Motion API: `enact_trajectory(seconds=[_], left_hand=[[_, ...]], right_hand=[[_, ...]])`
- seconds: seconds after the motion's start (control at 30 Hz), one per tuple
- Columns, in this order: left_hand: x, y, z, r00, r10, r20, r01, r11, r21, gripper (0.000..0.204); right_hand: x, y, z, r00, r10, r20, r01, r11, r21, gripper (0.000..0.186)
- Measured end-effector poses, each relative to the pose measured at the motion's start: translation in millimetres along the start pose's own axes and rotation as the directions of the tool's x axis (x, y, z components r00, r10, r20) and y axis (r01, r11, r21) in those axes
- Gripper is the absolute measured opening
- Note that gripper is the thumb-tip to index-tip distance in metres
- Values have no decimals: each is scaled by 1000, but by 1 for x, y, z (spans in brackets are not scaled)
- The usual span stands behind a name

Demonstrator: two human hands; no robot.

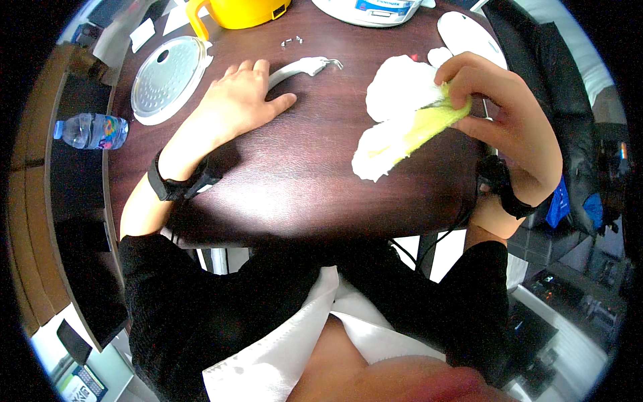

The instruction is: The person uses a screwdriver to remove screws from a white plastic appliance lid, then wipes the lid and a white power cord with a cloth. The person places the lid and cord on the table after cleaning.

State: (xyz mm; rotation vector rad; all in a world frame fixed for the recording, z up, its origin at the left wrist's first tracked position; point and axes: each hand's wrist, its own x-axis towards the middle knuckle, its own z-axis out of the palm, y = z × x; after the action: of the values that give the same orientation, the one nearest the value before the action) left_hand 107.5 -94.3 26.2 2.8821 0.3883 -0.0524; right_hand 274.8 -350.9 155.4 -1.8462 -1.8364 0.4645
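While the right hand (506, 100) pinches the white-and-yellow fluffy cloth (418, 127) by its right edge, I log the left hand (238, 100) as palm-down, fingers loose, grasping nothing visible. Risk, by my judgement: slippage, caused by the fingertip hold at one edge. Cloth: left of the right hand, over the counter (301, 181) (contact beneath unclear from my end). Beside the left hand: curved white handle (295, 69). Farther out: small metal pieces (292, 42), round pale lid (167, 84).
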Motion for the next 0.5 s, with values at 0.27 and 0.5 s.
enact_trajectory(seconds=[0.27,0.5], left_hand=[[24,72,-43,801,536,-265,-595,757,-269,63],[40,73,-34,789,500,-356,-599,753,-271,28]], right_hand=[[9,9,12,996,-80,-36,80,997,4,22],[1,18,9,995,55,-81,-59,997,-52,20]])
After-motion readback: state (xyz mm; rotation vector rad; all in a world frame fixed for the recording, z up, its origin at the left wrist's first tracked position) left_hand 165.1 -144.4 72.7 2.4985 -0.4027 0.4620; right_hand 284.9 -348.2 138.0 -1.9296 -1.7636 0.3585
